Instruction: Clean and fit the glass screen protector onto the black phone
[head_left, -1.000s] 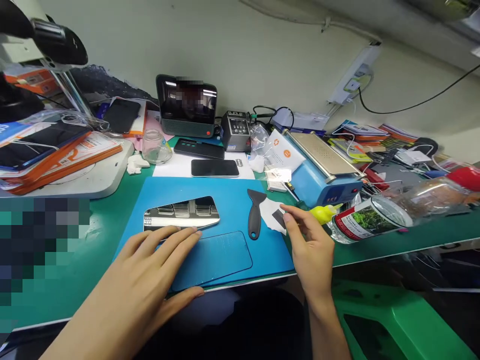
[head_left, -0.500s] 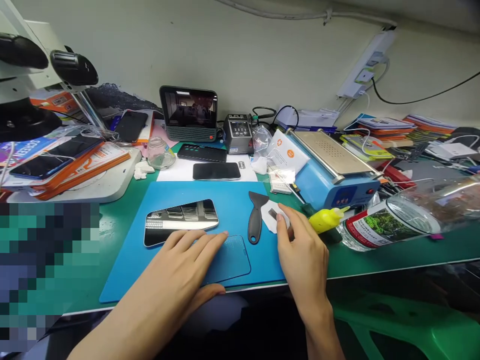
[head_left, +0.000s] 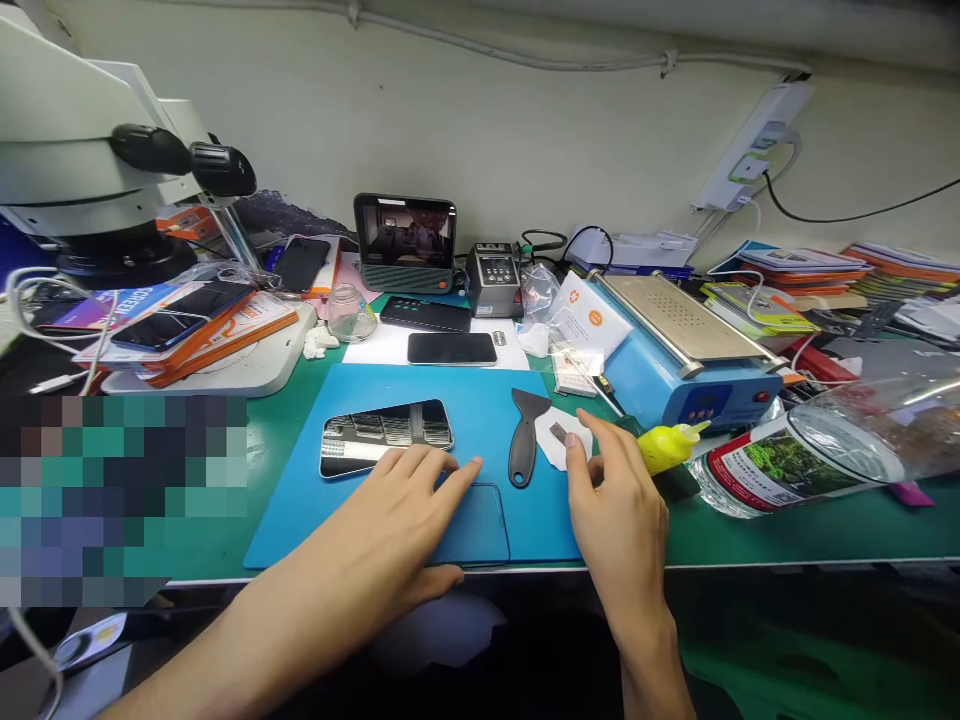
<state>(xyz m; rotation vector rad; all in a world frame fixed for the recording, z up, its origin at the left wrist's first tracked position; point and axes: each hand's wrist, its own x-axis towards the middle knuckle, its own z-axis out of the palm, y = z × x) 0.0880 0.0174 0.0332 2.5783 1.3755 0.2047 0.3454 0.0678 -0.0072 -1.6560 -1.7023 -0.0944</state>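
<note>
The work is looking only partly done, as far as can be judged: a thin clear panel with a dark outline and rounded corners (head_left: 480, 525) is lying by itself at the near edge of the smooth blue rectangular mat (head_left: 300, 510), and nothing here is showing how much handling is remaining. The left hand (head_left: 397, 510) is spreading loosely over the panel, palm down, gripping nothing visible and hiding the panel's left part. A glossy black phone with a silvery rim (head_left: 386, 437) is lying face up on the mat's left half, mirroring pale streaks. The right hand (head_left: 619, 485) is hovering at the mat's right edge, half curled, thumb and forefinger slightly parted beside a small flat grey rectangular piece (head_left: 557, 432); whether they are pinching it, I cannot tell. Crumpled matte white paper (head_left: 545, 450) is lying beneath that piece, straddling the mat's right edge. A matte black scraper with a flared head and a holed handle (head_left: 523, 440) is resting on the mat's right side, just left of the paper.
</note>
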